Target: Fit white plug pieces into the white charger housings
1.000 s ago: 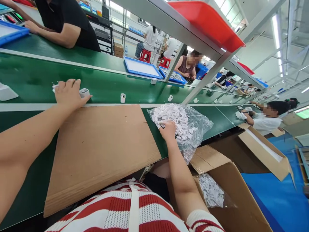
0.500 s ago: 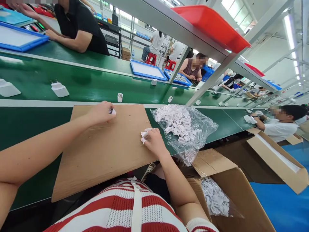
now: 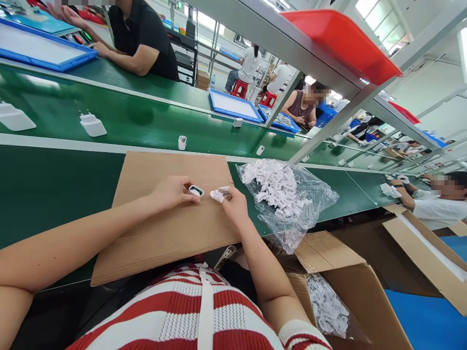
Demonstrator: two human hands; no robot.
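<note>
Over the cardboard sheet (image 3: 164, 223), my left hand (image 3: 175, 192) holds a white charger housing (image 3: 196, 191) by its sides, its open end with green parts inside facing up. Just to the right, my right hand (image 3: 233, 201) pinches a small white plastic piece (image 3: 218, 196); white covers show on some of its fingertips. A narrow gap separates the two pieces. Right of the cardboard lies a clear plastic bag (image 3: 317, 192) spread open, with a pile of white plastic parts (image 3: 277, 184) on it.
Beyond a pale rail, white chargers (image 3: 93, 125) stand spaced along the green belt (image 3: 134, 121). A metal post (image 3: 324, 119) rises behind the bag, under a red tray (image 3: 343, 43). An open carton (image 3: 368, 301) with bagged parts is at lower right. Several people sit around the line.
My left hand has moved right and nearer to me with the housing, now tilted so its open end shows. My right hand has stayed close by, its piece now facing the housing. The view has shifted slightly.
</note>
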